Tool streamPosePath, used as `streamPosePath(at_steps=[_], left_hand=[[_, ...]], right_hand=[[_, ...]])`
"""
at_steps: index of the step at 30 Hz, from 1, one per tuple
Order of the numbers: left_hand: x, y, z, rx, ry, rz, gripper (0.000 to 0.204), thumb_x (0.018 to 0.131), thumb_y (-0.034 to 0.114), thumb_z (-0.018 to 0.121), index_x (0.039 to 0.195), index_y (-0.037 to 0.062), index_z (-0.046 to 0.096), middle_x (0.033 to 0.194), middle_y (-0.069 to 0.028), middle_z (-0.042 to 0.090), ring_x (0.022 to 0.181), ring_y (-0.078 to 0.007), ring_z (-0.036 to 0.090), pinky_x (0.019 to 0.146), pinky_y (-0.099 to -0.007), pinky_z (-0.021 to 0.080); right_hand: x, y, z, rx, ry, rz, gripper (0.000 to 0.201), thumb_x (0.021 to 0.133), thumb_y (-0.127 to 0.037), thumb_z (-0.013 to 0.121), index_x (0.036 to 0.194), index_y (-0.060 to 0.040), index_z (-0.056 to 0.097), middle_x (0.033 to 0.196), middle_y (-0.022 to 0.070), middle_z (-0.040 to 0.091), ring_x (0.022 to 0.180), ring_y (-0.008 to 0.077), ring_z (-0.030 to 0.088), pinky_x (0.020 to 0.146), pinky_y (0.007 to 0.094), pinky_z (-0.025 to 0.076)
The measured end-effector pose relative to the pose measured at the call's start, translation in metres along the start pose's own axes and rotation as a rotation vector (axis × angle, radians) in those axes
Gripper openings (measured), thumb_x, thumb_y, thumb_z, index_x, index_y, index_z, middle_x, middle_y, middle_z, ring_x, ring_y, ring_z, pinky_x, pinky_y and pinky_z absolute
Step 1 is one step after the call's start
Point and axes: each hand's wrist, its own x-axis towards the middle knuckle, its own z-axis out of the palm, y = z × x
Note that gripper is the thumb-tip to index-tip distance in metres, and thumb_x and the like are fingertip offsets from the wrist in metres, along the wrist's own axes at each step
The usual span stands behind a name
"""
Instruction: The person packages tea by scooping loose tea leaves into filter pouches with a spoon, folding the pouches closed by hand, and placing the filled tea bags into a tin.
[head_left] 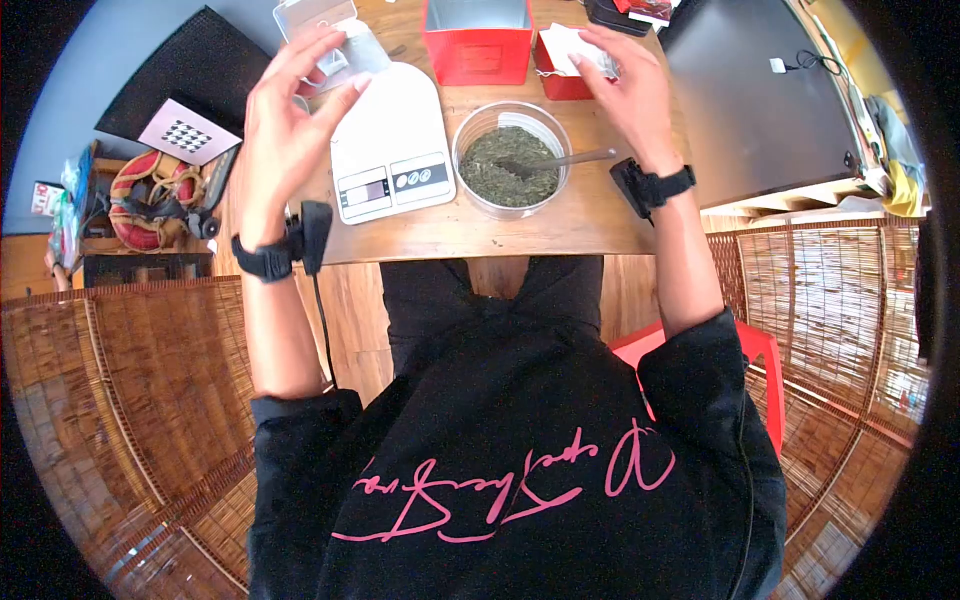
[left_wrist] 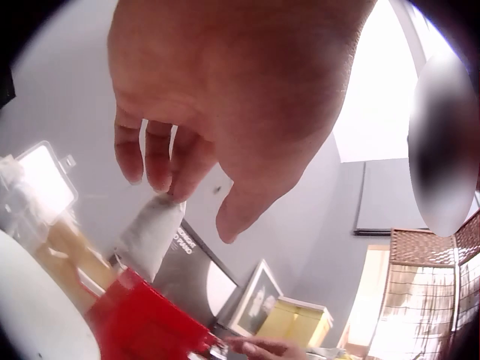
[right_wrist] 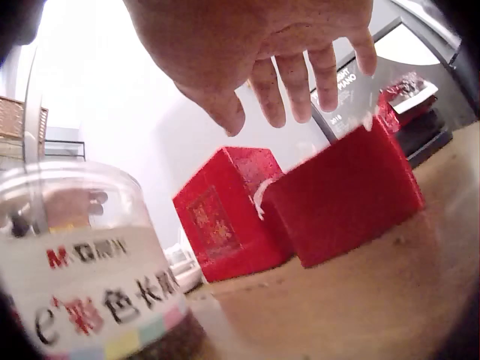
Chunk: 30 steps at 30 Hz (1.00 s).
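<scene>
In the head view, my left hand (head_left: 290,130) is over a clear plastic box (head_left: 368,54) beside the white scale (head_left: 390,125), thumb apart from the fingers. A pale pouch (left_wrist: 152,238) meets its fingertips in the left wrist view; whether they grip it is unclear. My right hand (head_left: 637,105), fingers spread, is above a small red box (head_left: 566,88) with white pouches (head_left: 572,48) and strings; the right wrist view shows nothing held by this hand (right_wrist: 277,37). Between the hands stands a clear round tub (head_left: 563,178) of dried green leaves (head_left: 500,182), a spoon (head_left: 588,157) resting in it.
A larger open red box (head_left: 480,58) stands behind the tub. Black items and a red packet (head_left: 648,8) lie at the back right. The wooden table's front edge (head_left: 500,245) is near my body. A dark surface (head_left: 760,90) is on the right, a cable on it.
</scene>
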Motion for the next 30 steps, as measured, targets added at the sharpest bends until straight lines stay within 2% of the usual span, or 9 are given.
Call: streamPosePath(at_steps=[1, 2, 5, 9, 10, 13, 15, 19, 30], left_hand=[[-0.007, 0.012, -0.002, -0.061, -0.019, 0.032, 0.048, 0.085, 0.013, 0.077, 0.132, 0.0072, 0.067, 0.137, -0.0061, 0.064, 0.088, -0.0132, 0.056, 0.085, -0.0289, 0.051], [-0.013, 0.023, -0.002, -0.123, -0.039, 0.064, 0.052, 0.083, 0.01, 0.079, 0.133, 0.0071, 0.067, 0.138, -0.0066, 0.063, 0.088, -0.0129, 0.056, 0.085, -0.0284, 0.05], [-0.03, 0.052, 0.005, -0.24, -0.096, 0.093, 0.056, 0.079, 0.005, 0.081, 0.133, 0.0068, 0.067, 0.137, -0.009, 0.064, 0.093, -0.014, 0.058, 0.088, -0.0286, 0.05], [-0.046, 0.076, 0.023, -0.44, -0.158, 0.147, 0.058, 0.077, 0.006, 0.083, 0.132, 0.0078, 0.068, 0.137, -0.0126, 0.063, 0.11, -0.0199, 0.064, 0.094, -0.0328, 0.053], [-0.051, 0.078, 0.027, -0.451, -0.16, 0.16, 0.059, 0.075, 0.006, 0.084, 0.132, 0.0072, 0.068, 0.135, -0.0138, 0.064, 0.117, -0.0239, 0.063, 0.097, -0.036, 0.054], [-0.06, 0.088, 0.033, -0.438, -0.149, 0.197, 0.055, 0.077, 0.003, 0.083, 0.13, 0.004, 0.068, 0.135, -0.0146, 0.063, 0.115, -0.0209, 0.064, 0.096, -0.0339, 0.055], [-0.067, 0.09, 0.044, -0.639, 0.007, 0.006, 0.045, 0.083, 0.0, 0.079, 0.127, 0.0008, 0.069, 0.129, -0.0129, 0.066, 0.106, -0.0158, 0.066, 0.089, -0.0298, 0.057], [-0.07, 0.095, 0.05, -0.806, -0.044, -0.232, 0.031, 0.088, 0.001, 0.078, 0.119, 0.0015, 0.073, 0.106, -0.0114, 0.075, 0.088, -0.0113, 0.071, 0.078, -0.0245, 0.057], [-0.084, 0.1, 0.055, -0.831, -0.085, -0.167, 0.015, 0.088, 0.001, 0.078, 0.103, 0.001, 0.078, 0.1, -0.0104, 0.077, 0.083, -0.0122, 0.072, 0.075, -0.0253, 0.058]], right_hand=[[0.004, -0.011, -0.009, 0.011, 0.044, -0.011, 0.029, 0.089, -0.024, 0.078, 0.111, -0.0058, 0.077, 0.114, 0.0118, 0.075, 0.105, 0.0256, 0.071, 0.091, 0.036, 0.055], [0.007, -0.034, -0.021, 0.012, 0.044, -0.011, 0.029, 0.089, -0.024, 0.078, 0.111, -0.0058, 0.077, 0.114, 0.0118, 0.075, 0.105, 0.0256, 0.071, 0.091, 0.036, 0.055], [0.004, -0.096, -0.043, 0.575, -0.254, 0.313, 0.033, 0.091, -0.024, 0.078, 0.116, -0.0023, 0.075, 0.106, 0.0077, 0.077, 0.094, 0.0104, 0.07, 0.08, 0.0261, 0.055], [-0.019, -0.127, -0.038, 0.672, -0.343, 0.237, 0.035, 0.09, -0.018, 0.078, 0.12, -0.0001, 0.072, 0.106, 0.0089, 0.077, 0.09, 0.011, 0.071, 0.079, 0.0258, 0.056], [-0.025, -0.13, -0.036, 0.771, -0.358, 0.346, 0.037, 0.089, -0.015, 0.079, 0.122, 0.0004, 0.071, 0.106, 0.0086, 0.077, 0.089, 0.0109, 0.071, 0.08, 0.0258, 0.057], [-0.036, -0.136, -0.039, 0.855, -0.351, 0.465, 0.037, 0.087, -0.008, 0.08, 0.122, 0.0011, 0.07, 0.106, 0.0087, 0.077, 0.088, 0.0114, 0.072, 0.08, 0.0262, 0.058], [-0.038, -0.137, -0.043, 0.835, -0.323, 0.469, 0.037, 0.086, -0.006, 0.08, 0.121, 0.0012, 0.071, 0.107, 0.009, 0.077, 0.088, 0.0119, 0.073, 0.08, 0.0266, 0.059], [-0.037, -0.147, -0.054, 0.716, -0.322, 0.365, 0.033, 0.085, -0.004, 0.079, 0.117, 0.001, 0.071, 0.105, 0.0106, 0.077, 0.088, 0.0122, 0.073, 0.08, 0.0269, 0.058], [-0.066, -0.153, -0.069, 0.933, -0.33, 0.49, 0.019, 0.09, -0.002, 0.075, 0.109, 0.0015, 0.071, 0.108, 0.0083, 0.074, 0.094, 0.0134, 0.072, 0.083, 0.0267, 0.058]])
